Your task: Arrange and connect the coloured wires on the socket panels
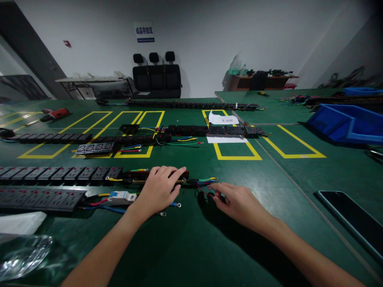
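My left hand (161, 185) lies over a narrow dark module (137, 175) with a board-like edge, fingers on its far side and thumb toward me. The module sits at the right end of a black socket strip (68, 174). From its right end come yellow-green and blue wires (211, 180) with ring terminals, and thin red and blue wires (205, 192). My right hand (235, 201) pinches the thin wires between thumb and fingers. Below my left hand, a grey-white circuit breaker (122, 197) is wired to a second socket strip (38, 198); its ring-ended leads pass partly under my wrist.
Across the green table (185, 247) lie more socket strips (191, 130), a loose socket block (95, 148) and a red power tool (54, 114). To the right are a blue bin (347, 127) and a phone (353, 219). Clear plastic (24, 255) lies near left.
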`<action>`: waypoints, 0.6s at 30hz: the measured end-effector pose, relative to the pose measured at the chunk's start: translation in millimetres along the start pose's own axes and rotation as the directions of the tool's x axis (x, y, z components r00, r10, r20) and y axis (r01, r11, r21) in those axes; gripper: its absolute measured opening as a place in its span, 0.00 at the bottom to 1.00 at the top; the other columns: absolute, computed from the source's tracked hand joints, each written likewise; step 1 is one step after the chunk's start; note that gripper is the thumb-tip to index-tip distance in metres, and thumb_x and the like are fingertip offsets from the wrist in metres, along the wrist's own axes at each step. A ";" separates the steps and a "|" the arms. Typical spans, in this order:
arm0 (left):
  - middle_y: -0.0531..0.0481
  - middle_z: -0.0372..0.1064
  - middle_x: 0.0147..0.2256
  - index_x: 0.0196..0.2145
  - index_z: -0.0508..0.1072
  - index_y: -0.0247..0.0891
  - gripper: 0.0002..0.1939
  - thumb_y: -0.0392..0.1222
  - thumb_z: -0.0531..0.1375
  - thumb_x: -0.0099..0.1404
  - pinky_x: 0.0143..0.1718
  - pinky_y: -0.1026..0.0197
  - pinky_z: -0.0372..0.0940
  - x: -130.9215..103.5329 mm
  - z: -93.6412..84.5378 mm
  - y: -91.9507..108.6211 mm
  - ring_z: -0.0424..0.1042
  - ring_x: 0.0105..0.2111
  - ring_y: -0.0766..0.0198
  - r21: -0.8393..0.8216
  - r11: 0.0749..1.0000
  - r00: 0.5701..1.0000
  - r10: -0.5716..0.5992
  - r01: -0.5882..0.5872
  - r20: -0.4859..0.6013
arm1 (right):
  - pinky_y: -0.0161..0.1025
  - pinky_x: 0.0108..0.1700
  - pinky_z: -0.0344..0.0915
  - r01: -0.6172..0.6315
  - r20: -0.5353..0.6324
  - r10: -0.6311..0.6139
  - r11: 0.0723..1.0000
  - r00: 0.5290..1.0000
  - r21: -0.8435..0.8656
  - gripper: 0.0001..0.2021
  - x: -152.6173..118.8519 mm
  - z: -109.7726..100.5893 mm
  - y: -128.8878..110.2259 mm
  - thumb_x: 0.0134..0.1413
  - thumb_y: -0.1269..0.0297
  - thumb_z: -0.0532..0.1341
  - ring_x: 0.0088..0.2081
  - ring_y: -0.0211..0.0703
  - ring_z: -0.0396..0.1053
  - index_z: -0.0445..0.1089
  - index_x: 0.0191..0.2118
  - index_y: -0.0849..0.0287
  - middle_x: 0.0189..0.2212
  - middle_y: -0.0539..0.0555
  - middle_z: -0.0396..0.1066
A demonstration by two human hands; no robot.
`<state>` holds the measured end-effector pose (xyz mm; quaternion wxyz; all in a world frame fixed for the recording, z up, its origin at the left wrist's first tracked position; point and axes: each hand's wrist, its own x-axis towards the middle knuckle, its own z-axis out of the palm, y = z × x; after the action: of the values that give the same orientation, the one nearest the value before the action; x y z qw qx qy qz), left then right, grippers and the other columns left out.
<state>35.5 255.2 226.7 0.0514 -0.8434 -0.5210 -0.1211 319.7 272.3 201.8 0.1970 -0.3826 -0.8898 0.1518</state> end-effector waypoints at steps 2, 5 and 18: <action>0.43 0.71 0.54 0.66 0.63 0.43 0.27 0.40 0.58 0.70 0.53 0.46 0.60 0.3 0.1 0.0 0.69 0.52 0.50 0.003 1.000 1.000 -0.001 0.001 0.004 | 0.35 0.30 0.59 -0.006 0.008 0.006 1.000 1.000 0.002 0.13 0.0 -0.7 -0.8 0.65 0.70 0.55 0.27 0.38 0.70 0.73 0.50 0.55 0.35 0.53 0.77; 0.43 0.70 0.54 0.66 0.63 0.43 0.27 0.40 0.58 0.71 0.53 0.46 0.60 0.5 0.6 -0.3 0.69 0.52 0.50 0.005 1.000 1.000 0.000 0.000 0.006 | 0.35 0.29 0.58 -0.007 0.003 0.007 1.000 1.000 0.021 0.16 -0.1 -0.8 -0.9 0.63 0.70 0.56 0.24 0.37 0.69 0.72 0.53 0.55 0.33 0.52 0.77; 0.43 0.71 0.54 0.66 0.63 0.43 0.27 0.40 0.57 0.71 0.54 0.46 0.60 0.0 1.1 -1.0 0.69 0.52 0.50 0.001 1.000 1.000 0.005 -0.005 -0.002 | 0.36 0.28 0.62 -0.018 -0.067 0.019 1.000 0.998 0.023 0.21 0.0 4.1 5.2 0.60 0.70 0.57 0.22 0.35 0.68 0.71 0.57 0.53 0.37 0.52 0.79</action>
<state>34.8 255.9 225.7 0.0526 -0.8444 -0.5190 -0.1219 321.0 275.3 196.0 0.2295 -0.3935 -0.8774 0.1507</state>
